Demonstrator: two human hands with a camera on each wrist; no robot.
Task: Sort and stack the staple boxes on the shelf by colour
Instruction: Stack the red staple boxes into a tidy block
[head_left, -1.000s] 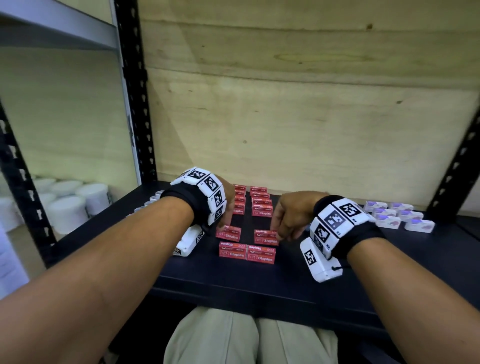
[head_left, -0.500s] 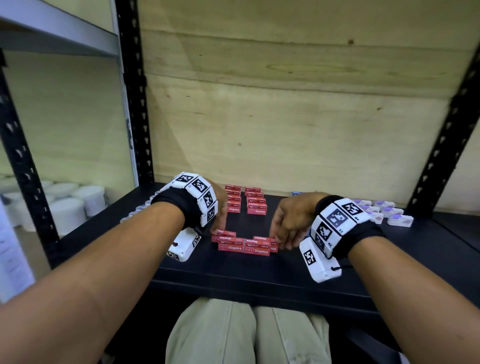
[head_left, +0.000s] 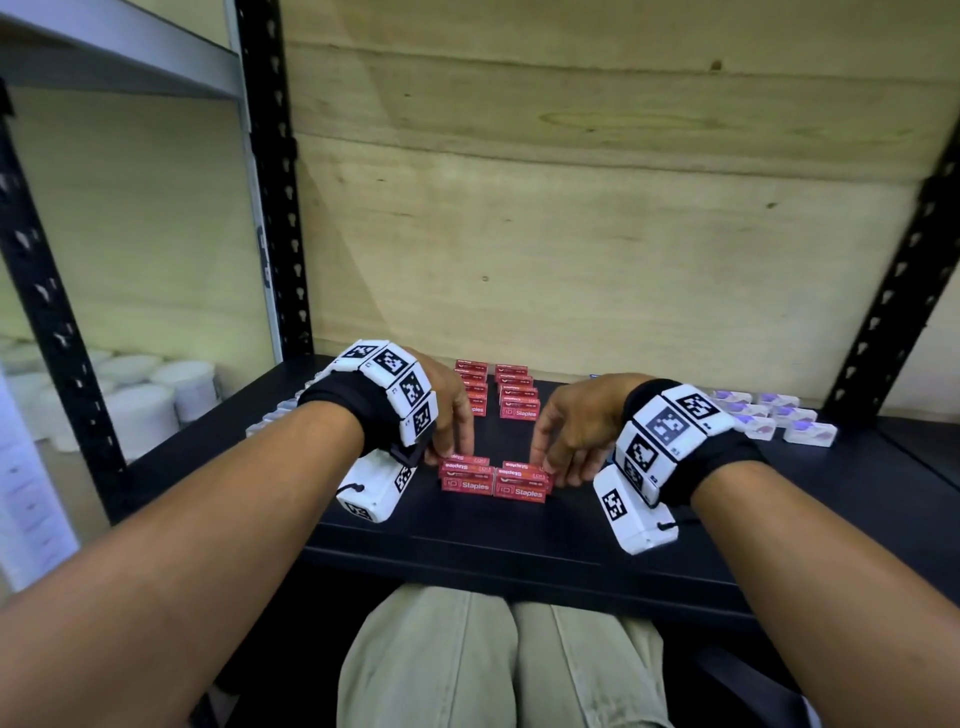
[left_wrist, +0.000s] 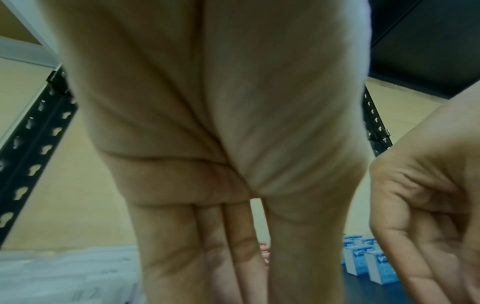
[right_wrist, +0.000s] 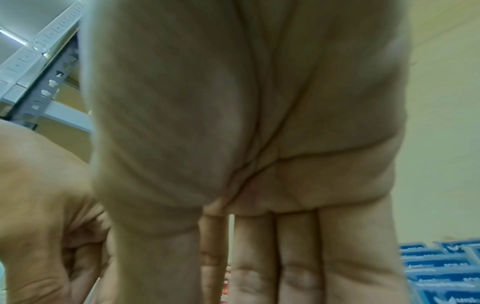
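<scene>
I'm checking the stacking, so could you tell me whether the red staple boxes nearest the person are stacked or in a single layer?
Stacked. The near red staple boxes form two side-by-side piles, each more than one box high.

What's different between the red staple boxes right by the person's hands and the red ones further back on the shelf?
The front red boxes are two short stacks near the shelf's front edge, while the back red boxes form two longer rows running toward the wooden back wall. The left hand and right hand touch the front boxes at their outer ends; the back boxes are untouched. Both groups are red, labelled "Staples", and sit in side-by-side pairs on the black shelf.
</scene>
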